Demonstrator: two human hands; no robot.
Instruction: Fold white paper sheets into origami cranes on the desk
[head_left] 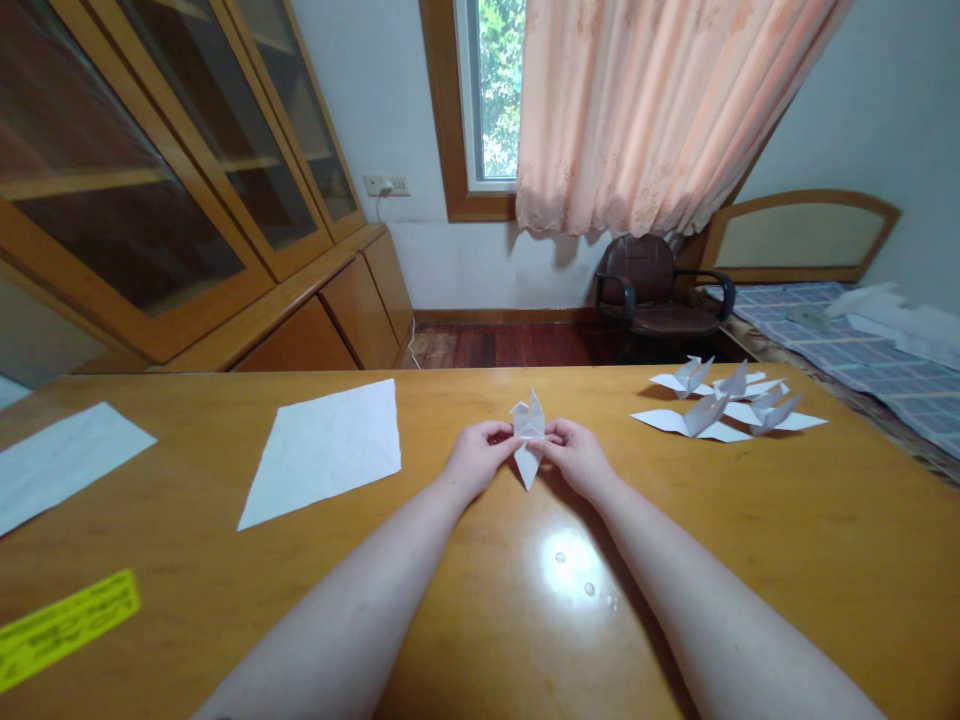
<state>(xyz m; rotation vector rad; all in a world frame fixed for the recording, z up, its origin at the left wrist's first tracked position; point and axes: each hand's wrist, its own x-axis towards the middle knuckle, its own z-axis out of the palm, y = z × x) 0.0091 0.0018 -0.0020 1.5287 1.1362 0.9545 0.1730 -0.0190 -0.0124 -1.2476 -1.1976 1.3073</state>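
The left hand (480,455) and the right hand (579,455) face each other, each pinching, between thumb and fingers, one side of a small white folded-paper bird (529,425). The bird is at the middle of the far part of the glossy yellow-brown wooden tabletop (480,620), with two points rising on its far side and one pointed flap reaching toward the near side; whether it touches the surface I cannot tell. To the left of the hands, a flat four-sided white paper sheet (330,455) lies well apart from them, and a second white paper sheet (71,460) lies farther left, cut off by the view. Near and left is a bright yellow strip with dark writing (67,625), too blurred to read. On the far right of the tabletop, several white folded-paper birds with spread wings (705,415) stand close together. Beyond the far edge are a brown padded chair with black armrests (649,285) and, to its right, a bed with a plaid cover (810,310).
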